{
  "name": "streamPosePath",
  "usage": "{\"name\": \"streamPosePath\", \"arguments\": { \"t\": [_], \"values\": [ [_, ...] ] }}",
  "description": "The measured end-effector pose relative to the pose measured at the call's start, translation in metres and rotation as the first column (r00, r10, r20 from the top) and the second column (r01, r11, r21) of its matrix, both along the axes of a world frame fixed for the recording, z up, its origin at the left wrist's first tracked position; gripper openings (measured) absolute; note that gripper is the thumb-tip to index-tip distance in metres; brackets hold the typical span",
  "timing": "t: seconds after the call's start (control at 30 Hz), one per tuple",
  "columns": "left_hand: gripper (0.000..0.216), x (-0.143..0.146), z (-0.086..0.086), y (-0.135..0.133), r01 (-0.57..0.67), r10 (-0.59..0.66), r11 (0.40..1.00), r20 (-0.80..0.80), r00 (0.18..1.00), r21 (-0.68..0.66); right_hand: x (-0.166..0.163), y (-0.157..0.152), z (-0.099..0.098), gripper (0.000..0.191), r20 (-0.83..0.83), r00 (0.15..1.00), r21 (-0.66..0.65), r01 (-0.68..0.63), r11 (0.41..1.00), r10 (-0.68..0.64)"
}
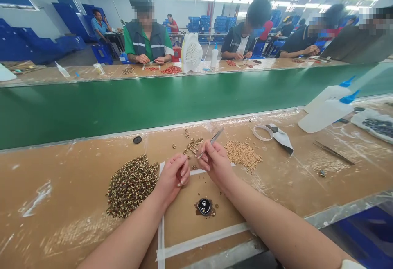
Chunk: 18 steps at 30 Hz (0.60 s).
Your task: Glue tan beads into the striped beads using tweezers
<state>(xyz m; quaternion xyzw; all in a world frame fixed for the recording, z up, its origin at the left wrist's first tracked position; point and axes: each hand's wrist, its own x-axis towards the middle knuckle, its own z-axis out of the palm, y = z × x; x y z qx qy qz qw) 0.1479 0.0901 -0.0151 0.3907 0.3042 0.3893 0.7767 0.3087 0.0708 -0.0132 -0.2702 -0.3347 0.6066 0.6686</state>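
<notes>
My right hand [215,163] is closed round a pair of metal tweezers [211,141], whose tips point down toward several small scattered parts [193,146]. My left hand [173,175] rests on the brown worktop with its fingers curled in a pinch; what it holds is too small to make out. A large pile of dark and gold small parts [131,185] lies just left of my left hand. A pile of pale beads [243,154] sits right of my right hand. A small black round cap with dark liquid [204,206] sits between my forearms.
A green conveyor belt [153,101] runs across beyond the worktop. Two white squeeze bottles with blue tips [325,111], a tape ring [262,132], spare tweezers [333,152] and a bag of dark parts [376,125] lie to the right. Other people work opposite beside a white fan [190,52].
</notes>
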Motion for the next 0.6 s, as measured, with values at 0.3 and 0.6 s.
{"name": "streamPosePath", "arguments": {
  "t": [0.3,0.6],
  "values": [
    [0.052,-0.001,0.0,0.001,0.008,-0.01,0.999,0.052,0.999,0.051,-0.005,-0.031,0.028,0.049,-0.024,0.999,0.029,-0.039,0.999,0.04],
    [0.043,0.001,-0.01,0.006,0.007,-0.009,0.995,0.013,1.0,0.1,0.003,-0.081,0.022,0.043,0.279,0.96,0.153,-0.022,0.988,-0.022]
  ]
}}
